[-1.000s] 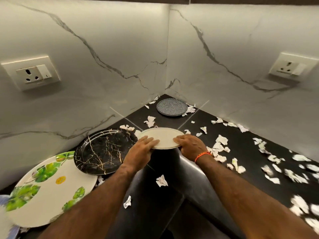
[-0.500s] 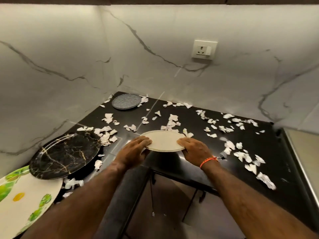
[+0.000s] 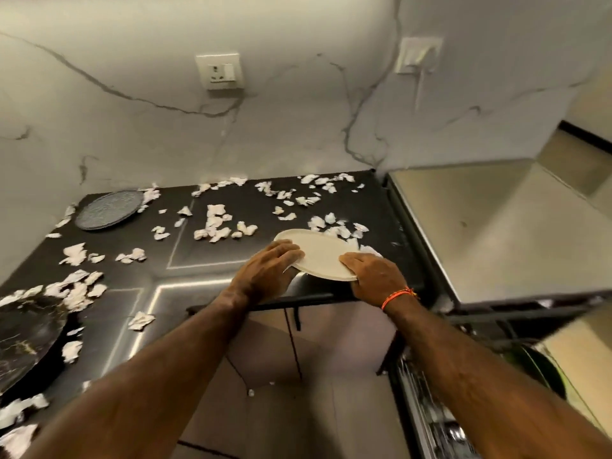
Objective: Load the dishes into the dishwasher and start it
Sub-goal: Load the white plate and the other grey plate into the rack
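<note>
1. A black countertop (image 3: 231,260) runs along a white marble-veined wall with two sockets, and torn scraps of white paper (image 3: 215,223) lie scattered across most of it.
2. A grey speckled plate (image 3: 107,209) sits at the far left corner by the wall; a black plate with gold veins (image 3: 23,342) lies at the near left edge, partly out of view.
3. At lower right, dark wire racks of what looks like an open dishwasher (image 3: 440,422) show below the counter edge, with something green and round already in it.
4. The cream plate (image 3: 318,251) is held just above the counter's front right part, tilted slightly, with its near rim lowest.
5. The left hand (image 3: 268,271) grips the plate's left rim, fingers curled over the top. Whether the thumb is under the rim cannot be seen.
6. The right hand (image 3: 374,276), with an orange thread at the wrist, clamps the near right rim the same way, fingers on top.
7. The step in hand appears to be carrying this plate from counter to dishwasher.
8. The next move likely calls for swinging it right and down, turning it on edge and slotting it between rack tines. One hand may need to let go to do that.
</note>
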The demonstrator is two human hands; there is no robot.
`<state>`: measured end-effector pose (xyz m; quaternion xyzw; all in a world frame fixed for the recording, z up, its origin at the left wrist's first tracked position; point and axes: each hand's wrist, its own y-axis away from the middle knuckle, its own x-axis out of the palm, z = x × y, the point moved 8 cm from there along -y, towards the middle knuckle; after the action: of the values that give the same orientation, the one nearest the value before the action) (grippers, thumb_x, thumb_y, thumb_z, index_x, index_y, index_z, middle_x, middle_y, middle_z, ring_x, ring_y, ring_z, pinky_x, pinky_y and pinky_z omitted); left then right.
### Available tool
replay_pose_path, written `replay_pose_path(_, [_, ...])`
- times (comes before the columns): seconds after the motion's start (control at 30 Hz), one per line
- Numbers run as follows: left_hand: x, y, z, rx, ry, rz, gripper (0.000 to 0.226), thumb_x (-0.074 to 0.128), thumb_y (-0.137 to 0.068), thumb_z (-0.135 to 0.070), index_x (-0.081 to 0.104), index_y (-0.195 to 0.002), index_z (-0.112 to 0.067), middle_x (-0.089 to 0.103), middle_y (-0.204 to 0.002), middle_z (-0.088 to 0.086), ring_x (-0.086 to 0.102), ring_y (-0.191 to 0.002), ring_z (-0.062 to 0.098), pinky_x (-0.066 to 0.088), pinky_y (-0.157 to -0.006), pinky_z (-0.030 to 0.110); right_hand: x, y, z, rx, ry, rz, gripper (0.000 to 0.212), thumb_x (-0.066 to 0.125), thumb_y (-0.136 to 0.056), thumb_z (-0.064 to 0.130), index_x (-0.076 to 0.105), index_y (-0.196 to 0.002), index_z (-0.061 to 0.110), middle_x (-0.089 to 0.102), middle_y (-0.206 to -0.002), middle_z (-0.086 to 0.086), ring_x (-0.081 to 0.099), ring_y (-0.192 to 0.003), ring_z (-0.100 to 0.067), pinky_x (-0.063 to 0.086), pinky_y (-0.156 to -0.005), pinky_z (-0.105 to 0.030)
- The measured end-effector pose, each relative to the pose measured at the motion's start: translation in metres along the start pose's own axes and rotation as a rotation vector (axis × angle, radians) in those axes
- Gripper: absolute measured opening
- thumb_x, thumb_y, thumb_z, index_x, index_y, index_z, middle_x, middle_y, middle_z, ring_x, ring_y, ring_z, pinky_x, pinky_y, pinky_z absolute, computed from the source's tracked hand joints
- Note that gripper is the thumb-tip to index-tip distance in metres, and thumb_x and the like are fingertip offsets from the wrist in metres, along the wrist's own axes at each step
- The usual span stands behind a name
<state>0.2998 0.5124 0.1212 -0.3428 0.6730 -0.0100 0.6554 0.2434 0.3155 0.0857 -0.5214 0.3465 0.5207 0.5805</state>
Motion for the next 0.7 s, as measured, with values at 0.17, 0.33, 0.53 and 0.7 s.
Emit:
replay_pose_path(0.17, [0.037,-0.055,-0.095,0.218,0.071,-0.059,0.027,0.066,-0.091,-0.015,0.071,-0.114,-0.002,0.069,-0.118,0.014,0.062,-0.117,0.034,0.053,-0.101,0.045,-0.034,0.091,-0.066,0.152,0.039,-0.072,0.053,0.071,-0.069,0.016,0.069,-0.122,0.014,0.071,-0.119,-0.011,0.07,-0.098,-0.035,0.06,-0.078,-0.044])
replay_pose_path(0.33, [0.087,-0.096,-0.192,0.401,0.201,-0.016,0.033,0.066,-0.088,-0.019,0.071,-0.118,-0.004,0.069,-0.122,0.014,0.062,-0.119,0.035,0.049,-0.105,0.042,-0.065,0.2,-0.123,0.342,0.097,-0.115,0.055,0.078,-0.07,0.018,0.068,-0.123,0.011,0.07,-0.121,-0.013,0.069,-0.103,-0.035,0.057,-0.086,-0.046])
replay_pose_path(0.53, [0.155,-0.13,-0.305,0.513,0.304,0.233,0.041,0.084,-0.078,-0.034,0.076,-0.111,-0.011,0.073,-0.117,0.008,0.068,-0.11,0.026,0.055,-0.097,0.04,-0.069,0.335,-0.177,0.63,0.048,-0.134,0.048,0.061,-0.083,0.021,0.062,-0.13,0.013,0.066,-0.128,-0.013,0.065,-0.111,-0.036,0.055,-0.092,-0.047])
replay_pose_path(0.7, [0.228,-0.148,-0.386,0.572,0.201,0.574,0.05,0.059,-0.085,-0.063,0.076,-0.105,-0.021,0.076,-0.098,0.0,0.071,-0.094,0.023,0.055,-0.084,0.038,-0.041,0.422,-0.204,0.919,-0.027,-0.067,0.035,0.057,-0.096,0.027,0.062,-0.13,0.02,0.067,-0.122,-0.009,0.062,-0.108,-0.03,0.051,-0.088,-0.04])
